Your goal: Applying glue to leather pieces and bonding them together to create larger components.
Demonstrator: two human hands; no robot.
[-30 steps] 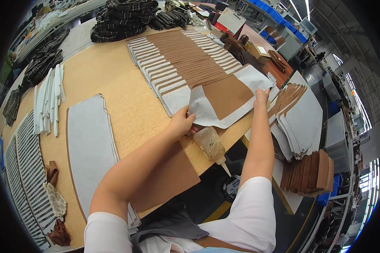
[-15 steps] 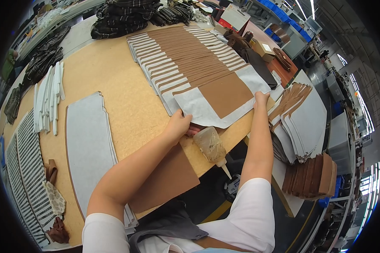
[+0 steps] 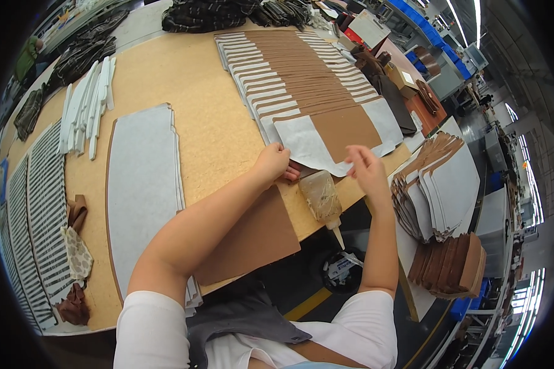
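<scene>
**Right hand lifted off the sheet, left hand pressing**

Compared with half a second ago: right hand (image 3: 366, 169) no longer flat at the far right corner of the front sheet (image 3: 326, 138), now raised and pulled back toward the body, hanging above the near right edge. Left hand (image 3: 276, 163) in nearly the same place, at the near left corner.

Front sheet: brown middle with a grey-white border, lying flat at the near end of a long overlapped row of similar pieces (image 3: 289, 67), directly ahead of both hands, between them. Looks thin, light and bendable, like lined card or leather; probably easy to crease, and likely to slide on the smooth wooden tabletop (image 3: 203, 117). Best taken at the pale border, at a corner or edge, with a flat pinch.

Left hand: fingers bent, tips pressed down on the pale edge, nothing gripped. Right hand: half open, fingers loosely spread and curled, holding nothing, seemingly not touching the sheet.

Just below the hands, between them: a clear glue bottle (image 3: 321, 198) lying on its side, nozzle pointing toward the body. Under the left forearm: a plain brown board (image 3: 252, 237).
</scene>
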